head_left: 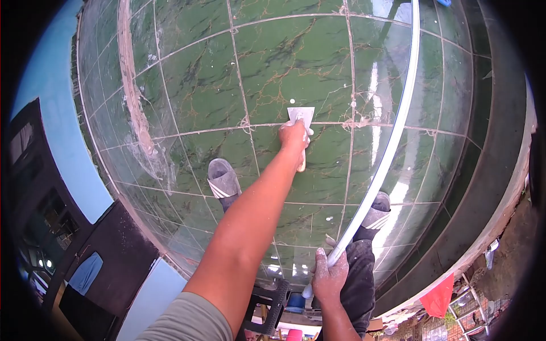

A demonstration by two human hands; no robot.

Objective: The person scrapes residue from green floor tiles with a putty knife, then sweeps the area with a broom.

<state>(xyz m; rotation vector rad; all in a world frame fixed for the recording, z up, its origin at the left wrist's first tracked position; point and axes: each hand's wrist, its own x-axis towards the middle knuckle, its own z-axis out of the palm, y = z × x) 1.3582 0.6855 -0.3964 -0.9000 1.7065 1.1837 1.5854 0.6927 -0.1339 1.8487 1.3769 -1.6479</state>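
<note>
My left hand (293,136) is closed round the handle of a scraper (301,113), whose flat metal blade points away from me over the green tiled floor (284,68). The blade lies at or just above a pale grout line. Lower right, my right hand (330,275) grips a long white pipe (392,142) near its lower end. The pipe curves up across the right side to the top edge. Whitish dust covers the fingers of both hands.
My sandalled feet stand on the tiles, one sandal (223,177) left, the other (377,215) right. A dark stool (277,304) is at the bottom. A doorway and blue wall (74,165) lie left. Right are a ledge (472,227) and a red cloth (438,298).
</note>
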